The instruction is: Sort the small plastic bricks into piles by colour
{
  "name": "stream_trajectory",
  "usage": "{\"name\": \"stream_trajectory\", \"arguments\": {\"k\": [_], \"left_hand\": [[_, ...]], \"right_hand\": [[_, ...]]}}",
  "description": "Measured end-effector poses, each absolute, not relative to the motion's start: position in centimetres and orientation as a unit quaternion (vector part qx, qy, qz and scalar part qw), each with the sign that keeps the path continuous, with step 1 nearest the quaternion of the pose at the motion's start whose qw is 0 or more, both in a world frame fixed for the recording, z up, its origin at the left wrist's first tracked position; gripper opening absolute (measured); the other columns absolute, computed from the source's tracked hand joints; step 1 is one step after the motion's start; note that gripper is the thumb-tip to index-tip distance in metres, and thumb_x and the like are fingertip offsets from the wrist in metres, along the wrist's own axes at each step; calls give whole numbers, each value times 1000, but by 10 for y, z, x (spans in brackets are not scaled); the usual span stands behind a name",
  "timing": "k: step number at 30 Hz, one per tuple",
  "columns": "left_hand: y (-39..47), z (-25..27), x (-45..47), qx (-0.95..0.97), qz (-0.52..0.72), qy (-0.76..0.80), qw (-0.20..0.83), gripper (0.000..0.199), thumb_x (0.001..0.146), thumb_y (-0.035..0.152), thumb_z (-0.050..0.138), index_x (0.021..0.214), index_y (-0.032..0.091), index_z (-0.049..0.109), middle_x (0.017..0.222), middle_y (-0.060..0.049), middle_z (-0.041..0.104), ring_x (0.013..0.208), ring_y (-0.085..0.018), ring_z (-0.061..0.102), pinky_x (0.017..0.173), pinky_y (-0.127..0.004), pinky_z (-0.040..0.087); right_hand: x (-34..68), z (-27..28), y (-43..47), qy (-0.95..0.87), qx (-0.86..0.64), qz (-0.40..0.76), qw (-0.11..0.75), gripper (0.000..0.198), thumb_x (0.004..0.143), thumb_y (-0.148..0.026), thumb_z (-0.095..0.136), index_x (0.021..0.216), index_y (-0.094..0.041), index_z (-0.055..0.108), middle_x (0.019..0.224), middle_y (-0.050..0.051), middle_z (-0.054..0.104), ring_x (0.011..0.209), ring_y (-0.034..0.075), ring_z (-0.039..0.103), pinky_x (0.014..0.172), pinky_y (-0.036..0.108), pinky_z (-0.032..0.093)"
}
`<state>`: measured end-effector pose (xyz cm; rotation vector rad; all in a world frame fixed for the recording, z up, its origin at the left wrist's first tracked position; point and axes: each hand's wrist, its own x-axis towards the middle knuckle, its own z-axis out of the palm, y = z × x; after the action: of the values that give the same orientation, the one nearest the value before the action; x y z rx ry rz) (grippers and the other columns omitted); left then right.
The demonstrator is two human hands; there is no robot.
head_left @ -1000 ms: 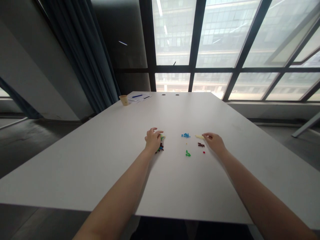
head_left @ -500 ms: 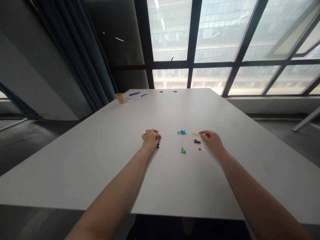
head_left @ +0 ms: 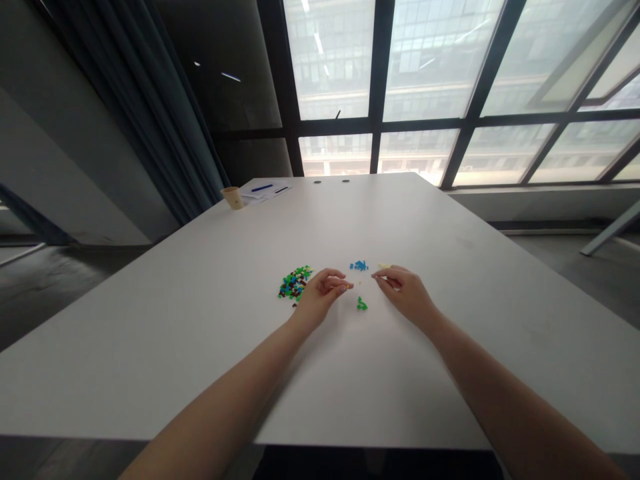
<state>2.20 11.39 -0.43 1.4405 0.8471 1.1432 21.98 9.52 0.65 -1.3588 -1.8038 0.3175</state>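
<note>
My left hand (head_left: 325, 292) is raised over the table just right of a mixed heap of small toy building bricks (head_left: 291, 285) in green, blue, brown and pale yellow. Its thumb and finger pinch a tiny orange brick (head_left: 349, 287). Facing it, my right hand (head_left: 403, 288) has its fingertips pressed together; whatever is in them is too small to make out. Between and around the hands lie a group of blue bricks (head_left: 359, 265), a few green bricks (head_left: 362, 304) and a single tiny orange piece (head_left: 360, 283). Pale yellow bricks (head_left: 384, 266) show behind my right fingers. My right hand hides the brown and red ones.
All this lies on a wide white table (head_left: 200, 347). At its far left stand a tan paper cup (head_left: 233, 197) and papers (head_left: 255, 194) with a blue pen (head_left: 262, 187) on them. Beyond the far edge are tall windows.
My left hand has left the mixed heap and moved right, uncovering it, with an orange brick in its fingers. My right hand has shifted left and nearer, away from the yellow bricks.
</note>
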Motion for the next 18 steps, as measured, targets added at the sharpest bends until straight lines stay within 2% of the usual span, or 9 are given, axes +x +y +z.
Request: {"name": "stream_trajectory", "arguments": {"k": [4,18], "left_hand": [[109,-4,24,590,466,344,563,24,68,25,66,84,18,50,77,-3,69,82,-16,63,80,-31,44],[108,-7,24,627,452,333,539,24,70,24,64,87,20,48,78,-2,68,80,-15,62,77,-29,44]], "right_hand": [[208,6,88,-745,-500,133,421,18,77,-23,50,82,-20,68,61,0,53,57,11,46,59,24,37],[205,7,83,-798,-427,88,416,13,77,-25,55,83,-23,66,57,-2,46,59,12,44,65,26,37]]}}
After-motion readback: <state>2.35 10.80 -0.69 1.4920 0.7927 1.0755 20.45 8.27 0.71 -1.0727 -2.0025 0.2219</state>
